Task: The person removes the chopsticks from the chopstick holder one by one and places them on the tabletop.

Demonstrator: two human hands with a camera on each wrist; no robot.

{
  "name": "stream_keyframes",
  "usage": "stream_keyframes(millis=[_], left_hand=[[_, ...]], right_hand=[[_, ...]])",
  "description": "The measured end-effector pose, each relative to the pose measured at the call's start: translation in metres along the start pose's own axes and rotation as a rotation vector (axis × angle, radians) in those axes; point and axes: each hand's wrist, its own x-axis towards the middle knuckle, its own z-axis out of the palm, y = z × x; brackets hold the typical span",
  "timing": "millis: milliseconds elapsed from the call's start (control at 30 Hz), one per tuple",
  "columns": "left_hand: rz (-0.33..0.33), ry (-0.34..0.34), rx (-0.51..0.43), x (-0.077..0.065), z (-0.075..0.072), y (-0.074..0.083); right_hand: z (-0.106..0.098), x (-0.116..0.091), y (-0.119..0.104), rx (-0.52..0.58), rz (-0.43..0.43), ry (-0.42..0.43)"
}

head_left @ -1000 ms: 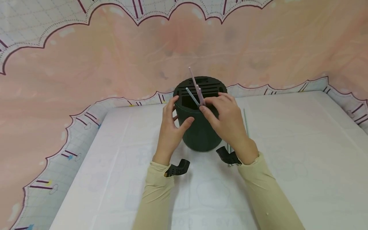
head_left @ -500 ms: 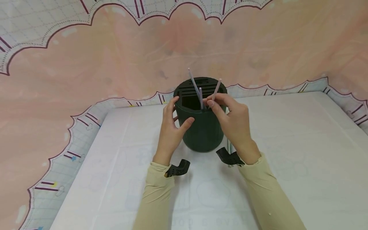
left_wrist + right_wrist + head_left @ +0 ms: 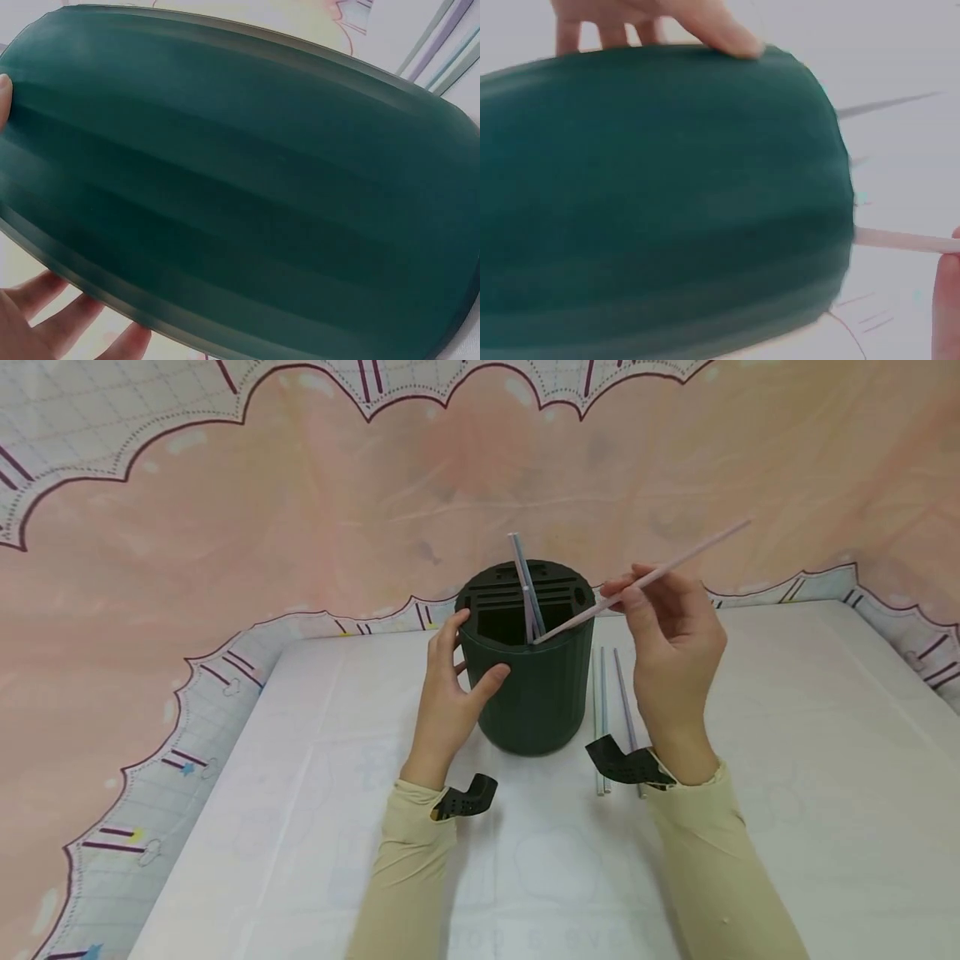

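Observation:
A dark green round pen holder [image 3: 532, 702] with a slotted top stands on the table. My left hand [image 3: 442, 693] grips its left side, thumb in front and fingers around the edge. In the right wrist view, that thumb [image 3: 739, 37] lies along the holder's wall. My right hand [image 3: 678, 643] pinches a pale pink straw [image 3: 705, 545] between thumb and fingers. The straw slants down to the left, its lower end at the holder's front opening. Several pastel straws [image 3: 529, 589] lean upright in that opening.
Right of the holder, more thin straws lie on the white tabletop [image 3: 300, 827]: a pale green and blue pair [image 3: 603, 718] and a purple straw [image 3: 625, 697], partly behind the right wrist's black camera mount [image 3: 626, 763]. A patterned peach cloth [image 3: 300, 527] hangs behind.
My right hand has moved right and away from the holder, drawing the pink straw outward into a low slant. The straws on the table show more now. My left hand keeps its grip.

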Motion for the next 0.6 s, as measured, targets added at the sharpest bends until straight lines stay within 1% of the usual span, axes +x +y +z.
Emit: stream_keyframes(millis=[233, 467, 600], left_hand=[[0.006, -0.003, -0.02, 0.003, 0.001, 0.001], [-0.002, 0.003, -0.012, 0.005, 0.003, 0.001], [-0.013, 0.006, -0.002, 0.007, 0.005, 0.0]], right_hand=[[-0.017, 0.016, 0.006, 0.2, 0.059, 0.155], [-0.039, 0.033, 0.02, 0.506, 0.104, 0.367], [-0.053, 0.04, 0.025, 0.557, 0.14, 0.453]])
